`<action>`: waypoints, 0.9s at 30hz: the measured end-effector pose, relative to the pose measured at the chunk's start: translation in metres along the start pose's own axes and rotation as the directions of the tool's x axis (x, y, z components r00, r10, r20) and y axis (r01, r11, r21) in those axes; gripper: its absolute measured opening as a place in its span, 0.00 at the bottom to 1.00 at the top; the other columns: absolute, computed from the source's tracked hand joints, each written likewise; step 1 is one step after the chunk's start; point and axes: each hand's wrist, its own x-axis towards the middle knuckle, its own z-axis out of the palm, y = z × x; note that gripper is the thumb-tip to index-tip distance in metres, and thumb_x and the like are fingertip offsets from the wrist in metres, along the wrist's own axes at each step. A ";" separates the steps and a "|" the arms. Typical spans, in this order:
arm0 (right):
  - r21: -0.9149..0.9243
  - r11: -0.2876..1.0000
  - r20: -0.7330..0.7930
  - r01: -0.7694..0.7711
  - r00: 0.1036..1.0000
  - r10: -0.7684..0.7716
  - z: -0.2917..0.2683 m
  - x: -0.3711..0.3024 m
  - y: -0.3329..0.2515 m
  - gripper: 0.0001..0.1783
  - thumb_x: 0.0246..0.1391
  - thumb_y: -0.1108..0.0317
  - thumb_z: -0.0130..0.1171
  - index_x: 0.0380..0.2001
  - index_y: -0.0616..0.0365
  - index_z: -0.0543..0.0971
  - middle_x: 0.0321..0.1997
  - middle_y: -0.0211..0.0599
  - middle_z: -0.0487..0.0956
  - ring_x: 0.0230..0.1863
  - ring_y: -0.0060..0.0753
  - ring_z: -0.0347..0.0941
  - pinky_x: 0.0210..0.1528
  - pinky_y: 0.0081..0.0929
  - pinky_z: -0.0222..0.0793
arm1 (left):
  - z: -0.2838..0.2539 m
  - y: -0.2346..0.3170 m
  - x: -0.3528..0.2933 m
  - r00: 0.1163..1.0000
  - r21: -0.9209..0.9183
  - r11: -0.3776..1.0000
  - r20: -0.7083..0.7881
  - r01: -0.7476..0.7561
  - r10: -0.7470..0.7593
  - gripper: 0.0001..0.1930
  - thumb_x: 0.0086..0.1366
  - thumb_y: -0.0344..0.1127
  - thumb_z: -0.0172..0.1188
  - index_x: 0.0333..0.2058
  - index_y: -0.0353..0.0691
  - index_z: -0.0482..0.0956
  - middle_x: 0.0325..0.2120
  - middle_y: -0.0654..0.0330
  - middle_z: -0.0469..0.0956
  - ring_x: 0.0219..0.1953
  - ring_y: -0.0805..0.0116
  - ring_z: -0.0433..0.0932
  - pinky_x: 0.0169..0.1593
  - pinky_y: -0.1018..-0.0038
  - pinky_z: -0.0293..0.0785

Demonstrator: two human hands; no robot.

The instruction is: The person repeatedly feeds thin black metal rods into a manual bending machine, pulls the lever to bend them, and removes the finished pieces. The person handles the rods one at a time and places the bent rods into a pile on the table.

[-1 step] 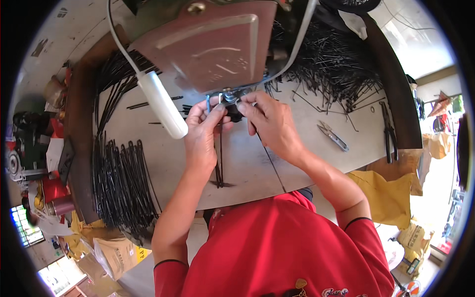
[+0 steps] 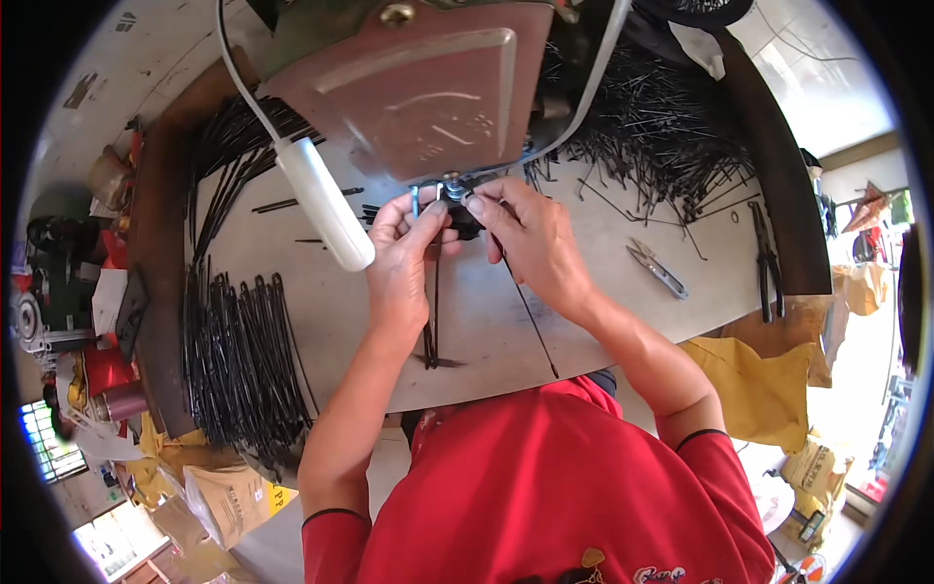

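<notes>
Both my hands work close together under the machine head, whose reddish metal plate (image 2: 428, 107) hangs over the table. My left hand (image 2: 399, 263) pinches a thin black cord (image 2: 435, 311) beside the small metal parts (image 2: 453, 185) at the machine's lower edge; its strands hang down toward the table's near edge. My right hand (image 2: 543, 238), fingers closed, grips another thin black cord (image 2: 531, 316) that slants down to the near right. Where the cords meet between the fingertips is mostly hidden by the fingers.
A white tube lamp (image 2: 326, 209) hangs left of my hands. Looped black cords (image 2: 243, 360) lie bundled at the left; a tangled pile of cords (image 2: 662, 127) fills the far right. Small snips (image 2: 657, 268) and dark-handled pliers (image 2: 765, 261) lie at the right, near the table's raised dark rim (image 2: 793, 195).
The view has shifted slightly, so the machine and lamp sit a little further right. The lower end of the right hand's cord has swung slightly left. Both grips look the same.
</notes>
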 end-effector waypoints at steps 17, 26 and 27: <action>0.217 0.975 0.007 -0.048 0.999 0.047 0.011 0.007 0.005 0.11 0.61 0.67 0.50 0.35 0.66 0.74 0.16 0.32 0.73 0.12 0.16 0.62 0.13 0.20 0.56 | 0.003 -0.001 0.010 0.998 0.022 0.999 0.046 -0.039 0.038 0.09 0.60 0.33 0.63 0.38 0.39 0.77 0.24 0.66 0.78 0.21 0.81 0.72 0.26 0.85 0.63; 0.296 0.950 0.046 -0.103 0.995 0.094 0.010 0.008 0.004 0.11 0.60 0.67 0.51 0.35 0.66 0.75 0.18 0.31 0.74 0.14 0.15 0.63 0.13 0.18 0.56 | 0.002 -0.001 0.011 0.997 -0.026 0.999 0.073 -0.022 0.024 0.09 0.61 0.33 0.63 0.38 0.37 0.76 0.25 0.63 0.78 0.22 0.79 0.75 0.27 0.84 0.70; 0.304 0.947 0.046 -0.100 0.995 0.090 0.010 0.008 0.004 0.11 0.60 0.67 0.51 0.35 0.66 0.75 0.18 0.31 0.74 0.15 0.15 0.63 0.13 0.18 0.56 | 0.002 -0.001 0.010 0.997 -0.035 0.999 0.076 -0.023 0.026 0.09 0.61 0.33 0.63 0.38 0.37 0.76 0.25 0.63 0.78 0.22 0.79 0.75 0.27 0.84 0.70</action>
